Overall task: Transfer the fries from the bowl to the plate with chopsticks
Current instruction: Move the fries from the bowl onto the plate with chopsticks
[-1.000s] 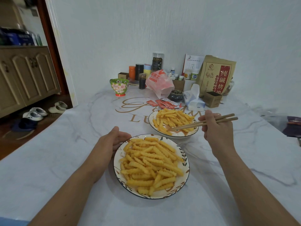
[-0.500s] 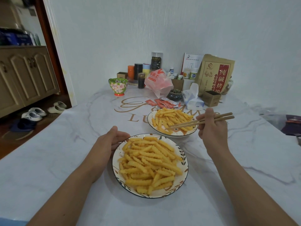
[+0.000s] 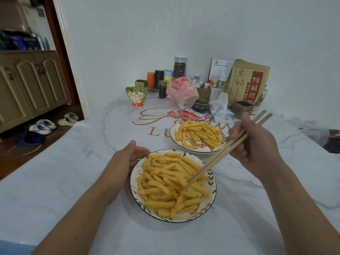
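A patterned bowl (image 3: 135, 174) heaped with crinkle-cut fries (image 3: 163, 181) stands in the middle of the marble table. Behind it to the right is a plate (image 3: 173, 134) with a thinner layer of fries (image 3: 200, 132). My left hand (image 3: 128, 159) holds the bowl's left rim, thumb up and fingers against the side. My right hand (image 3: 255, 146) grips a pair of wooden chopsticks (image 3: 217, 159). They slant down to the left, and their tips lie among the fries in the right half of the bowl. Whether a fry is pinched cannot be told.
The table's far end is crowded: a floral cup (image 3: 136, 95), a pink plastic bag (image 3: 182, 91), red sauce sachets (image 3: 189, 115), a tissue pack (image 3: 220, 111), a brown paper bag (image 3: 248, 83), jars. Shoes (image 3: 44, 126) lie on the floor at left.
My right hand has swung the chopsticks from over the far plate down into the near bowl's fries. The left hand has stayed on the bowl's rim.
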Demonstrator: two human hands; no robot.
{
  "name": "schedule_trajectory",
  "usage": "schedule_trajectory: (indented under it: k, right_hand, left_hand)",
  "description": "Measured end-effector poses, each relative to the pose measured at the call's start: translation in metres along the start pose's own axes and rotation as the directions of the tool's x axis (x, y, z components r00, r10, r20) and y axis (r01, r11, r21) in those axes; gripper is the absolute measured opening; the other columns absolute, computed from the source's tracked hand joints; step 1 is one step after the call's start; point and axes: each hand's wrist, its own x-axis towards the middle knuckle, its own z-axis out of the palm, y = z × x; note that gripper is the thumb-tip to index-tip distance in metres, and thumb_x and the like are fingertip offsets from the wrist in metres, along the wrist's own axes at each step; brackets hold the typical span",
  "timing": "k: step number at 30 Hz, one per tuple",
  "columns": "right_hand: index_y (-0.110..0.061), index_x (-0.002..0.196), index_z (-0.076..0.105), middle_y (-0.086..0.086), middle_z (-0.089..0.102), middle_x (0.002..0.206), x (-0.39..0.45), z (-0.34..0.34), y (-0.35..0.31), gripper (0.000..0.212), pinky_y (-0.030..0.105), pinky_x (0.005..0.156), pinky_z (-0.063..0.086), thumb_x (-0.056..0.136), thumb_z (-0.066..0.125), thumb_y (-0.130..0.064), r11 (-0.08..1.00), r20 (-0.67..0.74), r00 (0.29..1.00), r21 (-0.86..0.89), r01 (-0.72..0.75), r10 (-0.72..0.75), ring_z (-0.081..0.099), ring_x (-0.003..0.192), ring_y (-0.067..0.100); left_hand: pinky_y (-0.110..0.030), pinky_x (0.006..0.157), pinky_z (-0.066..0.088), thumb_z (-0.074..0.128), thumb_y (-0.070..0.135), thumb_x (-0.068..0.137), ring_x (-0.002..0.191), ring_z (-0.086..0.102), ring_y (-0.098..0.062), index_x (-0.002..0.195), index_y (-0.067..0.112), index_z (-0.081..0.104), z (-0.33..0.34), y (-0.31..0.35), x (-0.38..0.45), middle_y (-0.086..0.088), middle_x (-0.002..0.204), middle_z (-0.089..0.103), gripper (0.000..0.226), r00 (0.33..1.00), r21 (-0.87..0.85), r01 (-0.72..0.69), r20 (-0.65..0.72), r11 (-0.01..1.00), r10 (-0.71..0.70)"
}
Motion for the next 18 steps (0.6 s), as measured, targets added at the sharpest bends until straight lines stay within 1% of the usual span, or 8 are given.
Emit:
schedule_trajectory:
  k: [3, 5, 7, 9, 11, 12, 14, 18]
  right_hand:
    - [-0.006, 0.060, 0.058, 0.008, 0.033, 0.048, -0.001, 0.001, 0.000, 0.050, 0.020, 0.038, 0.021, 0.094, 0.049, -0.042, 0.999, 0.029, 1.000, -0.052, -0.005, 0.006, 0.025, 0.042, 0.016]
    - [-0.008, 0.061, 0.059, 0.007, 0.034, 0.048, -0.001, 0.000, -0.001, 0.048, 0.022, 0.039, 0.018, 0.094, 0.051, -0.042, 0.998, 0.006, 1.000, -0.060, 0.015, -0.014, 0.026, 0.042, 0.015]
    - [-0.007, 0.065, 0.059, 0.005, 0.035, 0.050, 0.002, -0.004, 0.000, 0.048, 0.026, 0.042, 0.016, 0.099, 0.050, -0.039, 0.998, -0.085, 0.994, -0.002, 0.068, -0.068, 0.026, 0.044, 0.015]
    - [-0.007, 0.069, 0.061, 0.005, 0.038, 0.052, 0.007, -0.010, 0.002, 0.049, 0.029, 0.045, 0.016, 0.105, 0.047, -0.036, 0.991, -0.234, 0.964, 0.011, 0.134, -0.127, 0.028, 0.046, 0.014]
    - [-0.007, 0.073, 0.064, 0.004, 0.042, 0.053, 0.012, -0.014, 0.007, 0.050, 0.029, 0.046, 0.018, 0.108, 0.045, -0.036, 0.976, -0.346, 0.914, -0.133, 0.175, -0.211, 0.030, 0.047, 0.015]
    - [-0.006, 0.075, 0.066, 0.004, 0.044, 0.053, 0.014, -0.015, 0.011, 0.050, 0.028, 0.044, 0.021, 0.108, 0.044, -0.036, 0.956, -0.363, 0.897, -0.236, 0.175, -0.254, 0.033, 0.047, 0.015]
    - [-0.005, 0.078, 0.068, 0.003, 0.050, 0.055, 0.016, -0.015, 0.021, 0.047, 0.023, 0.041, 0.030, 0.108, 0.046, -0.034, 0.911, -0.337, 0.894, -0.380, 0.159, -0.297, 0.041, 0.049, 0.014]
    - [-0.005, 0.080, 0.070, 0.003, 0.054, 0.056, 0.020, -0.012, 0.036, 0.041, 0.022, 0.042, 0.035, 0.107, 0.050, -0.027, 0.868, -0.278, 0.918, -0.481, 0.122, -0.283, 0.047, 0.048, 0.008]
  left_hand:
    - [-0.049, 0.109, 0.050, 0.027, 0.049, 0.110, 0.107, 0.074, -0.019, 0.107, 0.017, 0.079, 0.000, 0.000, 0.000, 0.003, 0.108, 0.080, 0.060, 1.000, 0.008, -0.009, -0.007, 1.000, 0.009]
    - [-0.048, 0.109, 0.050, 0.027, 0.049, 0.110, 0.107, 0.074, -0.018, 0.107, 0.017, 0.078, 0.000, -0.001, -0.001, 0.003, 0.108, 0.080, 0.060, 1.000, 0.012, -0.015, -0.005, 1.000, 0.015]
    - [-0.047, 0.109, 0.050, 0.027, 0.049, 0.110, 0.107, 0.074, -0.018, 0.107, 0.018, 0.078, 0.001, -0.001, -0.001, 0.003, 0.107, 0.080, 0.060, 1.000, 0.015, -0.016, -0.003, 1.000, 0.016]
    - [-0.048, 0.109, 0.050, 0.028, 0.049, 0.110, 0.106, 0.074, -0.018, 0.107, 0.017, 0.079, 0.001, -0.001, 0.000, 0.003, 0.107, 0.081, 0.060, 1.000, 0.003, -0.011, -0.004, 1.000, 0.011]
    - [-0.048, 0.109, 0.050, 0.029, 0.049, 0.110, 0.106, 0.075, -0.019, 0.106, 0.016, 0.079, 0.001, -0.001, 0.000, 0.002, 0.107, 0.081, 0.060, 1.000, -0.007, -0.008, -0.006, 1.000, 0.008]
    - [-0.048, 0.109, 0.050, 0.029, 0.049, 0.110, 0.106, 0.075, -0.019, 0.106, 0.016, 0.079, 0.001, -0.001, 0.000, 0.002, 0.106, 0.081, 0.060, 1.000, -0.008, -0.007, -0.007, 1.000, 0.007]
    - [-0.049, 0.109, 0.050, 0.029, 0.049, 0.110, 0.106, 0.075, -0.019, 0.105, 0.017, 0.079, 0.001, -0.001, 0.000, 0.002, 0.107, 0.081, 0.060, 1.000, -0.009, -0.006, -0.006, 1.000, 0.006]
    - [-0.050, 0.110, 0.049, 0.028, 0.050, 0.110, 0.107, 0.074, -0.019, 0.106, 0.018, 0.079, 0.000, -0.001, -0.001, 0.003, 0.108, 0.080, 0.060, 1.000, -0.004, -0.005, 0.004, 1.000, 0.005]
